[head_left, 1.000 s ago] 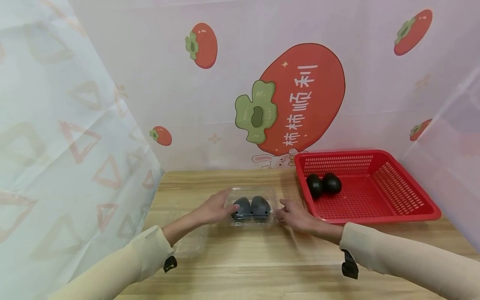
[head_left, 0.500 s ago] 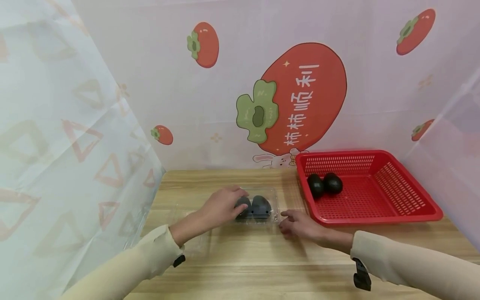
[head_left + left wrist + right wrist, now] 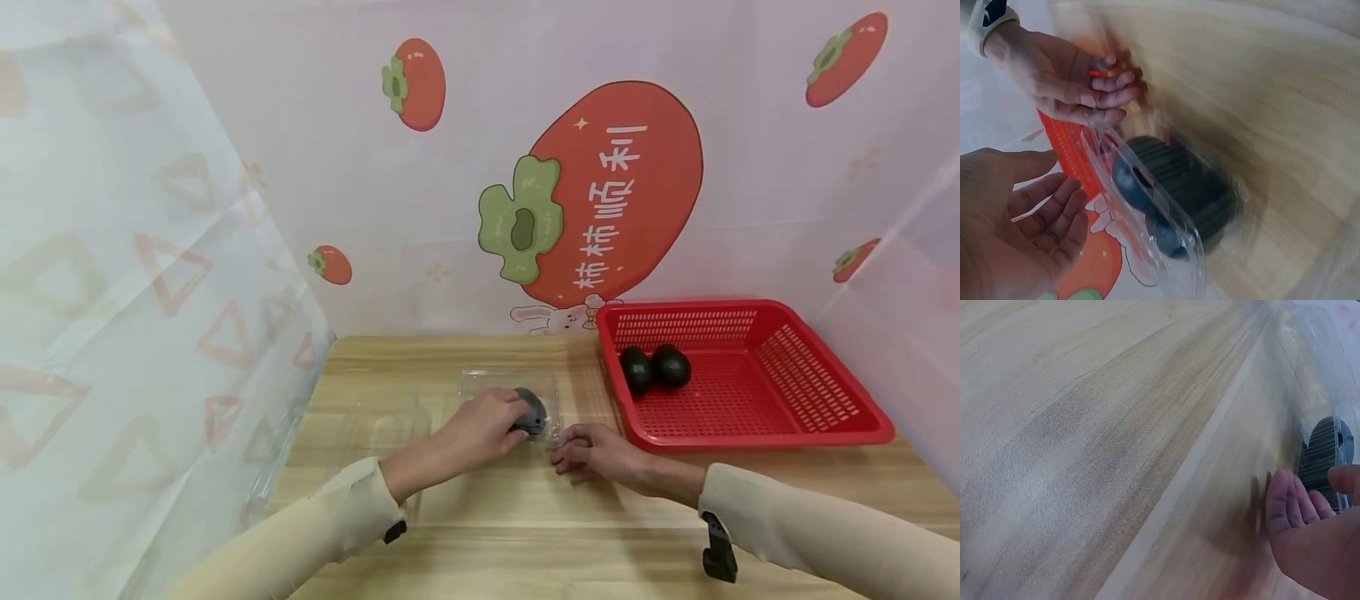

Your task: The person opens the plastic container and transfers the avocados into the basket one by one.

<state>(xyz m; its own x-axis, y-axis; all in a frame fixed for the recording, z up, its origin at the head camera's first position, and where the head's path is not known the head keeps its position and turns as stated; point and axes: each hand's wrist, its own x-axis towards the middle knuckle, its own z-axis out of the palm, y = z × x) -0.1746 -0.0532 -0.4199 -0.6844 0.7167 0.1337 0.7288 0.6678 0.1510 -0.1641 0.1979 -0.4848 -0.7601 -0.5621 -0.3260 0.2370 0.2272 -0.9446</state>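
Observation:
A clear plastic clamshell box (image 3: 506, 379) lies on the wooden table with two dark avocados (image 3: 1188, 194) inside. Over its middle reaches my left hand (image 3: 480, 425), hiding one avocado from the head camera. In the left wrist view, the fingers of that hand are loosely bent, with nothing between them, beside the lid edge (image 3: 1157, 200). My right hand (image 3: 596, 454) is at the box's near right corner, its fingertips right at the rim. Its thumb (image 3: 1342, 479) and fingers stand apart in the right wrist view.
A red perforated basket (image 3: 757, 439) stands at the back right, holding two more dark avocados (image 3: 671, 367). More clear plastic packaging (image 3: 386, 412) lies left of the box. A printed cloth backdrop (image 3: 420, 192) encloses the table's back and sides.
My left hand has moved from the box's left end rightward across its top. My right hand drew slightly back from the right end, then came close to the near right corner.

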